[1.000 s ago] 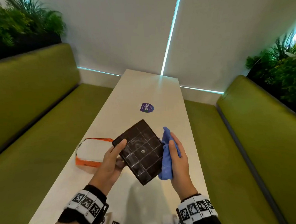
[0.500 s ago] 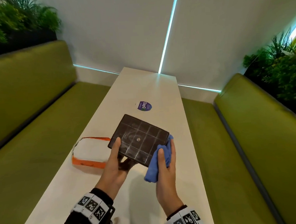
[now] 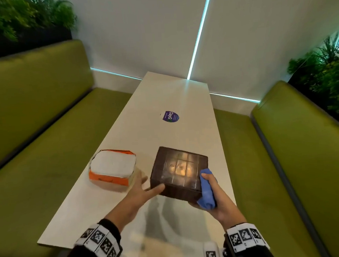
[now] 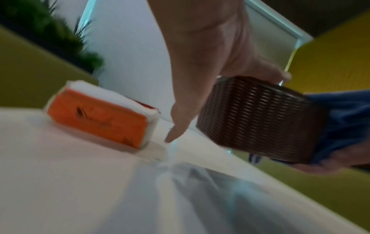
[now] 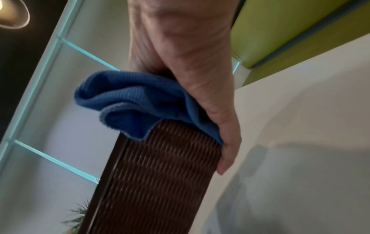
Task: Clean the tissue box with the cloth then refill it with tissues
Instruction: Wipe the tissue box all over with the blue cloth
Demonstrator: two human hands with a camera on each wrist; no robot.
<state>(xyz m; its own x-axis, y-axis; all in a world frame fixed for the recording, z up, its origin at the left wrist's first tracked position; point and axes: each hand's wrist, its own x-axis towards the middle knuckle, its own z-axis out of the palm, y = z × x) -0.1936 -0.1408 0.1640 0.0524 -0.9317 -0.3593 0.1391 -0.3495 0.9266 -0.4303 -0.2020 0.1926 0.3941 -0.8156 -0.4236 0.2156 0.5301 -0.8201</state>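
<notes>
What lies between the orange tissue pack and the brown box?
The left hand, fingers spread above bare table, sits between the tissue pack and brown box in head view.

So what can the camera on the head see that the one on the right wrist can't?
Only the head view shows the left hand with its thumb touching the tissue box, the orange tissue pack, the purple sticker and the box's glossy gridded top. Only the right wrist view shows the box's woven side up close and a ceiling lamp. Both show the right hand holding the blue cloth against the box above the table.
</notes>
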